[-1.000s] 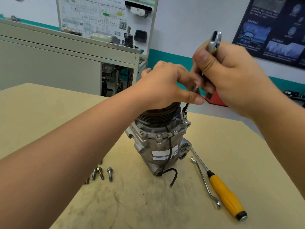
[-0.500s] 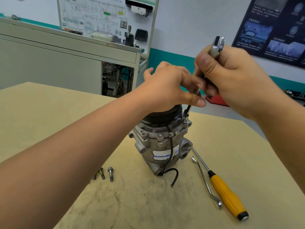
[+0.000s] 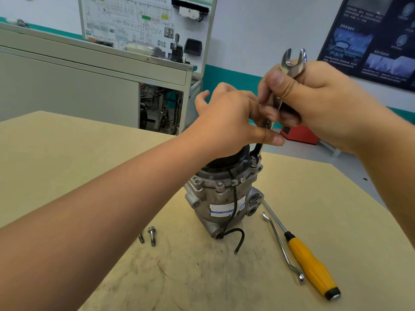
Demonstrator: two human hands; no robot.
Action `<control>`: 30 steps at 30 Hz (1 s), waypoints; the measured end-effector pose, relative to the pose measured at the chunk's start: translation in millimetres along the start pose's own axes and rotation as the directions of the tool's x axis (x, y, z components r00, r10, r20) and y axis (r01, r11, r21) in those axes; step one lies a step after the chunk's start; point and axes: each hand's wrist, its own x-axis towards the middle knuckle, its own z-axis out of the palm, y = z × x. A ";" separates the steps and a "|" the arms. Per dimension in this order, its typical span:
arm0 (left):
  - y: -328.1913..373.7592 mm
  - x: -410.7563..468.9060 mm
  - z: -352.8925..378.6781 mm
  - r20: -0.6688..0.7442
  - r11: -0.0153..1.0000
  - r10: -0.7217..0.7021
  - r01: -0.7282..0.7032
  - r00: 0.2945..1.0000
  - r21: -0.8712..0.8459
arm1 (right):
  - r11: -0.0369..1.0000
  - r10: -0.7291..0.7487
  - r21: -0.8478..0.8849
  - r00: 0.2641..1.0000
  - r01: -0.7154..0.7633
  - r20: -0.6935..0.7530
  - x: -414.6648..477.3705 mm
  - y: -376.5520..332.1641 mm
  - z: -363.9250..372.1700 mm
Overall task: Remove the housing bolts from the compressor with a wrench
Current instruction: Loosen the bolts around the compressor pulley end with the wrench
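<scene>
Nearly upright, the wrench [image 3: 292, 63] sits on a housing bolt [image 3: 254, 161] just below both hands; right hand [image 3: 325, 102] grips its top, left hand [image 3: 229, 122] pinches its shank.

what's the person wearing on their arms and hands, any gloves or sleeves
Nothing is worn that shows. The left hand and right hand are bare: no gloves, rings or tape. The left forearm and right forearm run bare to the frame's edge, no sleeve, watch or band.

Shiny metal wrench [image 3: 293, 61], matt cast-metal compressor [image 3: 215, 194]
</scene>
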 end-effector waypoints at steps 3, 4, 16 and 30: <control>0.3 -1.8 -2.0 0.032 1.000 0.001 -0.001 0.999 -0.005 | 1.000 -0.010 0.028 1.000 0.010 0.025 -1.9 -0.2 -1.0; -0.3 -1.9 -3.3 0.050 1.000 0.003 -0.003 0.999 -0.004 | 0.999 -0.004 0.034 1.000 0.003 0.029 -2.7 0.2 -2.0; -6.5 1.9 -4.9 0.010 1.000 0.003 -0.003 1.000 -0.008 | 0.996 0.082 0.060 0.968 -0.070 -0.238 1.1 10.2 3.6; -12.1 13.4 -10.9 0.236 0.991 -0.018 0.049 0.972 -0.127 | 0.943 0.127 -0.282 0.975 -0.175 -0.181 18.2 4.1 8.7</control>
